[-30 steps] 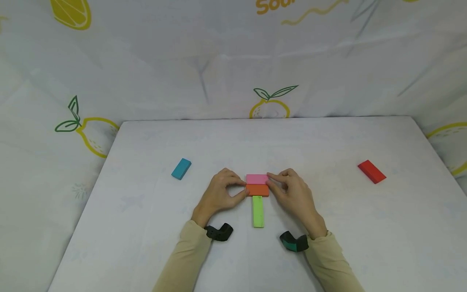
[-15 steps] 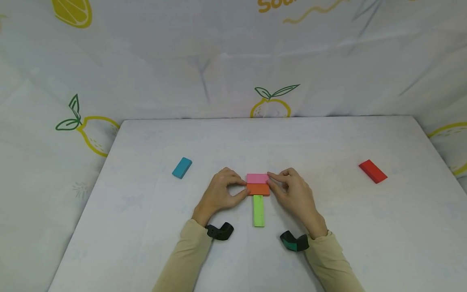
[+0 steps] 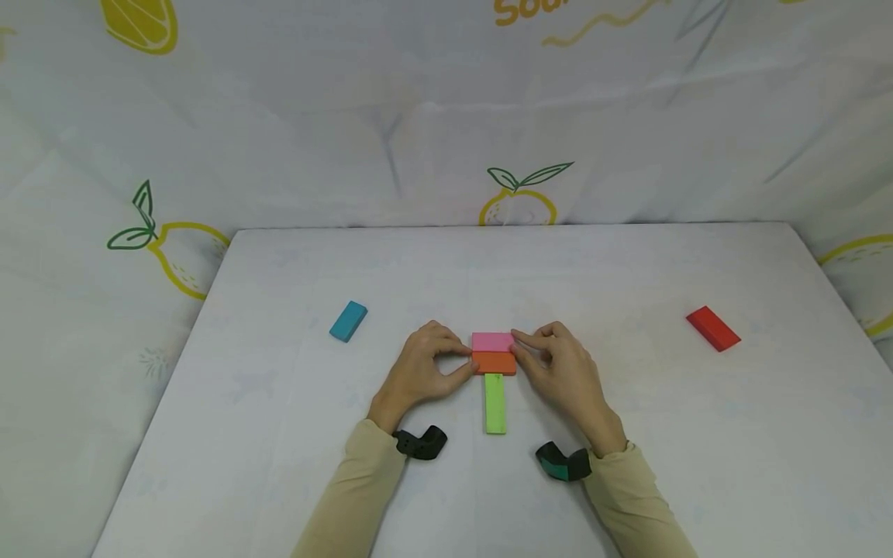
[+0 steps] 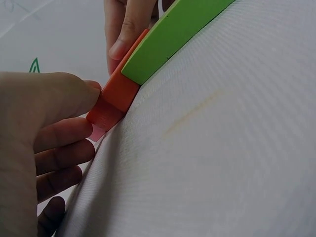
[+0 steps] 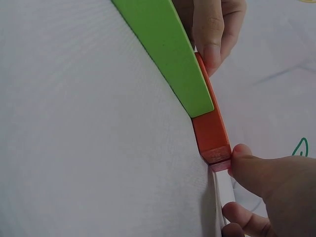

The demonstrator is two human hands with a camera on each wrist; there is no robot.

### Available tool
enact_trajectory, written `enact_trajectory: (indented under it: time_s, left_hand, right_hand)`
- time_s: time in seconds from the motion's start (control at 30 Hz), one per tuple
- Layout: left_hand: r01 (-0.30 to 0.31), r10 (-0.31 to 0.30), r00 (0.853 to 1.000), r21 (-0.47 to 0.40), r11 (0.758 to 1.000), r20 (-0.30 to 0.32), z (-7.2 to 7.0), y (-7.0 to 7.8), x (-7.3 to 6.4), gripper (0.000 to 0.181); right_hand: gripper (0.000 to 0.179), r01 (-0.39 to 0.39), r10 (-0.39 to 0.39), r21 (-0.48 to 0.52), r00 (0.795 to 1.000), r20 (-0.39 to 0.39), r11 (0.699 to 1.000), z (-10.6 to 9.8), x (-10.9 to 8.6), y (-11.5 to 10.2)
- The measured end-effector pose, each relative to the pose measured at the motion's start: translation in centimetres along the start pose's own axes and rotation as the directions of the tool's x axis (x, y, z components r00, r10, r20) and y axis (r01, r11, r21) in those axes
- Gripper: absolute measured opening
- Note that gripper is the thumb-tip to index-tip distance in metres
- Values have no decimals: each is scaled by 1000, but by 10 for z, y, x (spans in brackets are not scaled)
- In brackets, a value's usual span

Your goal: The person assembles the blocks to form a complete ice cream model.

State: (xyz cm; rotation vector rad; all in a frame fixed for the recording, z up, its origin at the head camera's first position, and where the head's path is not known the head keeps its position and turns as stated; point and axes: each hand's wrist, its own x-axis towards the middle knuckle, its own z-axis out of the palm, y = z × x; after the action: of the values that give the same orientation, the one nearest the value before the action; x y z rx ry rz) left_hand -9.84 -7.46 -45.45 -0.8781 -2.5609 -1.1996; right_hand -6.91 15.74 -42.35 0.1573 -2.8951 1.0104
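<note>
A pink block [image 3: 492, 342] and an orange block [image 3: 494, 363] lie flat, long sides together. A light green block [image 3: 495, 404] points from the orange one's near side toward the person, making a T. My left hand [image 3: 424, 367] pinches the orange block's left end with thumb and index finger; its fingers also reach the pink block's end in the left wrist view. My right hand [image 3: 563, 372] pinches the pink block's right end, its thumb [image 5: 249, 168] by the seam with the orange block. The right index fingertip is hidden in the right wrist view.
A blue block [image 3: 348, 321] lies at the left of the white-covered table [image 3: 244, 434]. Farther off to the right is a red block [image 3: 713, 328], set at a slant. Behind the table's far edge hangs a white lemon-print cloth [image 3: 314, 139].
Both hands stay at the ends of the pink and orange blocks, and the blocks keep their places. Only a slight shift of the whole head view shows.
</note>
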Motion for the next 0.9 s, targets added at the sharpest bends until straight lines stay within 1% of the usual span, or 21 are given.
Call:
enact_trajectory:
  time_s: [0.27, 0.43, 0.73, 0.9]
  left_hand:
    - [9, -9, 1000, 2, 1000, 4, 0, 0, -1, 17]
    - [-11, 11, 1000, 7, 1000, -6, 0, -1, 0, 16]
    - [-14, 14, 1000, 3, 1000, -2, 1, -1, 0, 16]
    - [-4, 4, 1000, 9, 1000, -6, 1, -1, -1, 16]
  right_hand:
    - [33, 3, -3, 0, 1000, 4, 1000, 1, 0, 0]
    - [33, 6, -6, -3, 1000, 1, 1000, 1, 1, 1]
    - [33, -17, 17, -1, 1000, 5, 1000, 1, 0, 1]
    - [33, -24, 24, -2, 1000, 1, 1000, 1, 1, 0]
